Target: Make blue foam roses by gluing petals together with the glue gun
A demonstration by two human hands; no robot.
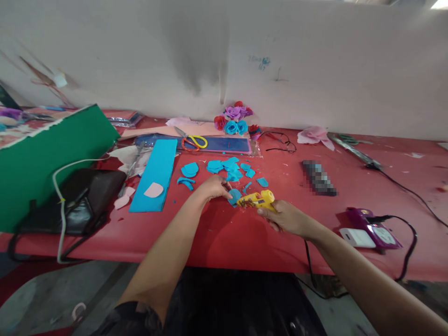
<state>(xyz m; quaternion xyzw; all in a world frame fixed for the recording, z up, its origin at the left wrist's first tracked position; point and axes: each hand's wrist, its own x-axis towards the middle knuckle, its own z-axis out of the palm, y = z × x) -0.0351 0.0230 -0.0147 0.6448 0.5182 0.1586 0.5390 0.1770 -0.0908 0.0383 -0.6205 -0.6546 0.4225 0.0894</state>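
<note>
In the head view, my right hand [282, 215] is wrapped round the handle of a yellow glue gun [258, 199], whose stained nozzle points left. The nozzle meets a blue paper petal [234, 198], and I cannot tell if it touches. Fingers of my left hand [217, 187] pinch that petal at its left edge. Just beyond my hands lie loose blue petals [229, 168], with a small stack of petals [190, 170] and curled blue scraps [185, 183] to the left. A long blue crepe paper strip [157, 172] carries one pink petal [154, 189].
Scissors [192, 141] rest on packaged paper at the back, near finished paper flowers [236, 119]. Eyeglasses [282, 142] and a pixelated dark object [318, 178] lie right. A purple power socket [381, 233] with cables sits front right. A black bag [73, 196] and green board [59, 158] stand left.
</note>
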